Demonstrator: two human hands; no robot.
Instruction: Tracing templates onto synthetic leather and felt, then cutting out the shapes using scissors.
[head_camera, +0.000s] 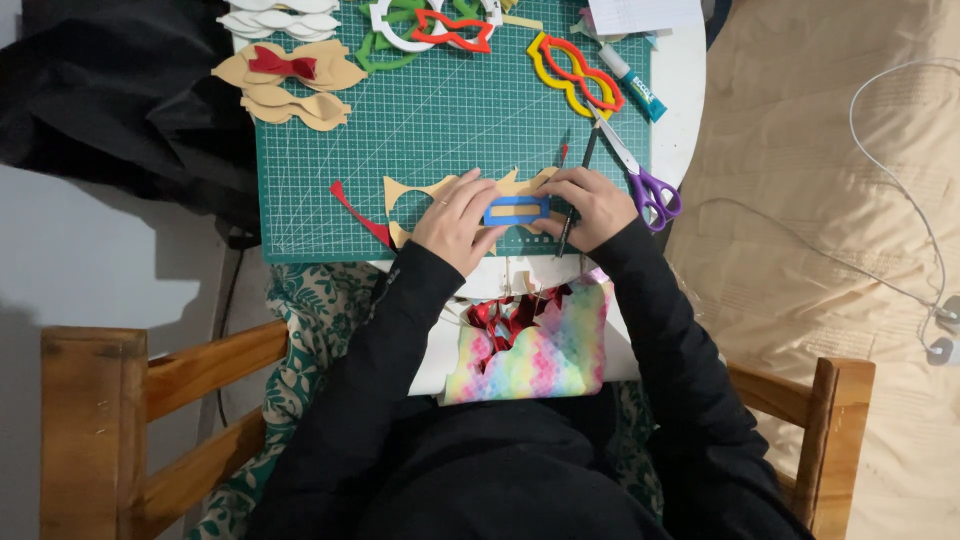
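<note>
So a small blue rectangular template with a slot in it (516, 210) is pinned flat on a tan cut-out sheet of bow-shaped material (420, 190), near the front edge of the green gridded cutting mat (450, 110). The left hand (455, 220) is laid over the tan sheet, fingers spread loosely and pressed down beside the template's left end. The right hand (595, 208) is curled closed around a thin dark pen (568, 228), with fingertips touching the template's right end. Purple-handled scissors (640, 175) are lying just right of that hand. A rainbow-patterned fabric piece (550, 350) is resting on the lap, below the mat
</note>
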